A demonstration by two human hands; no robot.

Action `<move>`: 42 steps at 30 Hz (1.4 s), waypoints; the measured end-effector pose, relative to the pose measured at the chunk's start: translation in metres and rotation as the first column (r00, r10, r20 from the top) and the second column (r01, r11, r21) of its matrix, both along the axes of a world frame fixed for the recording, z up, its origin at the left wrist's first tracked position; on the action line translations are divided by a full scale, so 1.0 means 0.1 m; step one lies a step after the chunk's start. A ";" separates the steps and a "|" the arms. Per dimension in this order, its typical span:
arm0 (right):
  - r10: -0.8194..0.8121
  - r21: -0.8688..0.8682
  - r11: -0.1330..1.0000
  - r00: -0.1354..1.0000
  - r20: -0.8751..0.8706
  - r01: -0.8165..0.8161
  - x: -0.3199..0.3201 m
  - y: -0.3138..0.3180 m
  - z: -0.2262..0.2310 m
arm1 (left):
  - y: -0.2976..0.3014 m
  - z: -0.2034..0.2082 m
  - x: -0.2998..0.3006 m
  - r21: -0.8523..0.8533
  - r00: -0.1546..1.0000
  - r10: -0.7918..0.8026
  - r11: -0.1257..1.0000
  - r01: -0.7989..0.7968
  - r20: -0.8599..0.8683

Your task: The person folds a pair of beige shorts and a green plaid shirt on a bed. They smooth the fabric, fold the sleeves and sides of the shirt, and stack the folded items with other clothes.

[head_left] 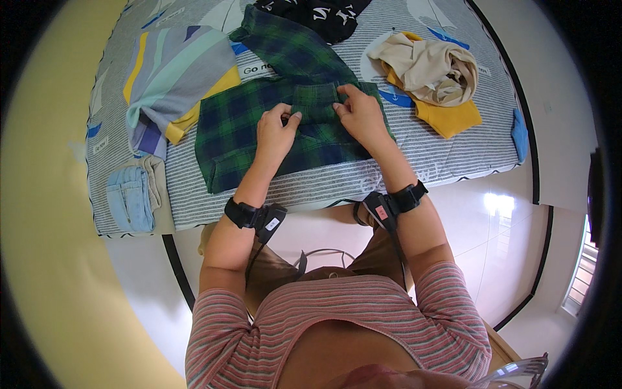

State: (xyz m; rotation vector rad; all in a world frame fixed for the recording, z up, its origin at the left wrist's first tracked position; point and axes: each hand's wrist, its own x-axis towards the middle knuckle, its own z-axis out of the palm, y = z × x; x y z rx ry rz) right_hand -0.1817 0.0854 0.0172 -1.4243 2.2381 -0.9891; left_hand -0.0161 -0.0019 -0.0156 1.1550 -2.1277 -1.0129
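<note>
A green and navy plaid flannel shirt (259, 129) lies spread on a bed covered with a grey-and-white striped sheet printed with blue shapes (453, 149), near the edge closest to the person. The left hand (275, 133) rests on the middle of the shirt, its grip pinching a fold of the fabric between thumb and fingertips. The right hand (359, 113) sits just beside it on the same fold, fingers curled and pressed together on the cloth's edge. Both wrists carry black straps with small devices. To the left of the shirt lies a folded striped garment in grey, mint, yellow and purple (172, 74), touching the shirt's edge. Further left, at the sheet's corner, sits a folded pair of light blue denim jeans (129, 198). To the right, well apart from the hands, a crumpled beige cloth (431, 68) is piled on a mustard-yellow garment (450, 117). A black garment with white print (321, 16) lies at the far edge of the bed.
</note>
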 end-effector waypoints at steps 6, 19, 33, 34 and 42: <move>-0.032 0.097 0.994 0.985 -0.167 0.049 0.03 -0.06 -0.06 | 0.08 0.14 -0.05 0.014 0.996 0.066 0.998 -0.067 0.054; 0.229 -0.253 0.898 0.873 -0.431 -0.360 0.15 -0.07 0.06 | 0.04 0.07 0.00 -0.282 0.960 -0.167 0.932 0.228 0.224; 0.405 0.182 0.914 0.785 -0.469 -0.363 0.31 0.00 -0.42 | -0.40 0.29 0.06 0.563 0.877 0.224 0.824 0.062 -0.425; 0.413 0.191 0.911 0.790 -0.454 -0.366 0.33 0.00 -0.38 | -0.46 0.32 0.05 0.585 0.851 0.231 0.804 0.106 -0.472; 0.453 0.209 0.891 0.820 -0.351 -0.403 0.29 0.00 -0.21 | -0.78 0.33 -0.29 0.662 0.850 0.206 0.721 0.202 -0.484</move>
